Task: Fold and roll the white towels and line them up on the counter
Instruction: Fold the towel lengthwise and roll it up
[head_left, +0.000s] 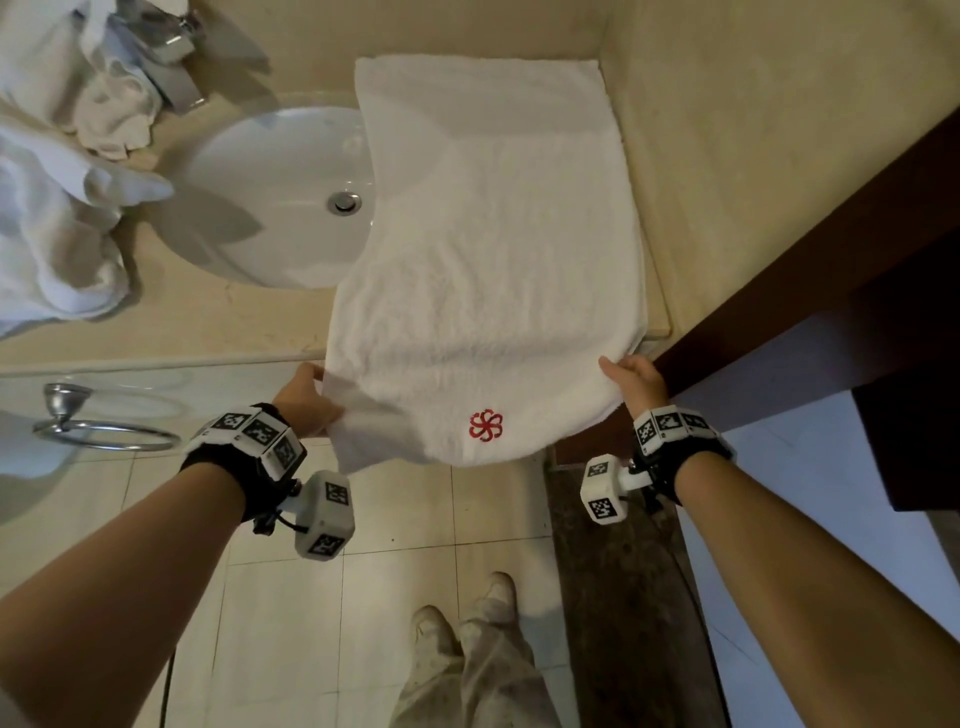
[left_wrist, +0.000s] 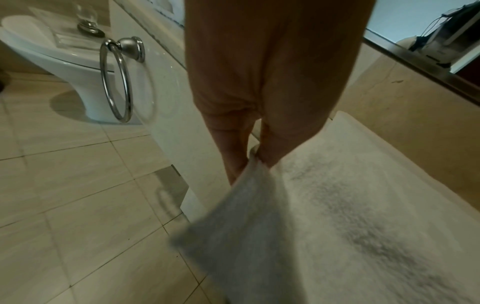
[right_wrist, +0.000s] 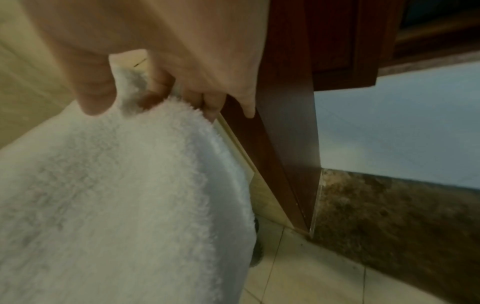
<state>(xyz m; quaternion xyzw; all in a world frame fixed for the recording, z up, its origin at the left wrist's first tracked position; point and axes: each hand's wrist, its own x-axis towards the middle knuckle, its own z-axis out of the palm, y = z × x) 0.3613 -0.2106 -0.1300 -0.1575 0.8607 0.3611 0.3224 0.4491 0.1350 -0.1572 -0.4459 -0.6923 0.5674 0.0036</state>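
A white towel (head_left: 488, 249) with a red flower emblem (head_left: 486, 425) lies lengthwise on the beige counter (head_left: 171, 317), right of the sink. Its near end hangs past the counter's front edge. My left hand (head_left: 311, 397) pinches the near left edge of the towel (left_wrist: 337, 205) between thumb and fingers. At the near right edge my right hand (head_left: 631, 382) grips the towel (right_wrist: 116, 195), thumb on top and fingers curled beneath. Both hands hold the near end slightly lifted.
A round white sink (head_left: 275, 197) with a chrome faucet (head_left: 166, 52) sits left of the towel. Crumpled white towels (head_left: 57, 208) are heaped at the far left. A towel ring (head_left: 98, 428) hangs below the counter front. A dark wooden door frame (head_left: 810, 270) stands at the right.
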